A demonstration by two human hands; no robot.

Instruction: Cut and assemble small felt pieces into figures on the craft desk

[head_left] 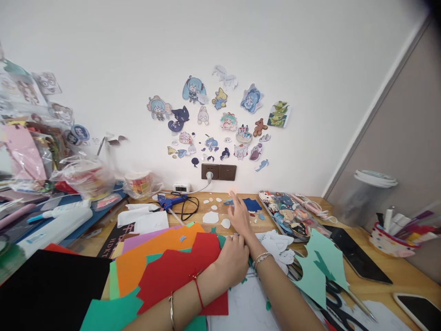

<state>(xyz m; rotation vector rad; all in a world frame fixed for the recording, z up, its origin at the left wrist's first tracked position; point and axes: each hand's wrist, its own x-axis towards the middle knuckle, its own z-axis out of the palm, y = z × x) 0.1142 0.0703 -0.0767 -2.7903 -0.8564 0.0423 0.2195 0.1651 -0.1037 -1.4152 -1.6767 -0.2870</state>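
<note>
Dark blue felt cut-out (252, 204) lay flat on the wooden desk (396, 269), near the back edge below the brown wall socket (218, 172), just beside the right hand's fingertips. Right hand (239, 217) was stretched forward, fingers extended and flat over small white felt scraps (211, 217); fingers loose, nothing grasped. Whether the fingertips touched the blue piece could not be told. Left hand (231, 263) rested palm-down, fingers curled onto the edge of a red felt sheet (179, 271), pressing rather than gripping it; the hand lay against the right wrist. A red string and a metal bangle were on the left wrist, a bead bracelet on the right.

Red sheet topped a fan of orange, purple and green felt sheets (155, 257). Blue hot-glue gun (171, 201) lay left of the scraps with its black cord coiled beside it. A tray of cartoon character stickers (287, 214) sat right of the blue piece. Mint green cut felt shape (319, 266) lay nearer, with black-handled scissors (336, 299) partly under it. Two dark phones (358, 257) lay at right. Character stickers (220, 119) covered the wall above.
</note>
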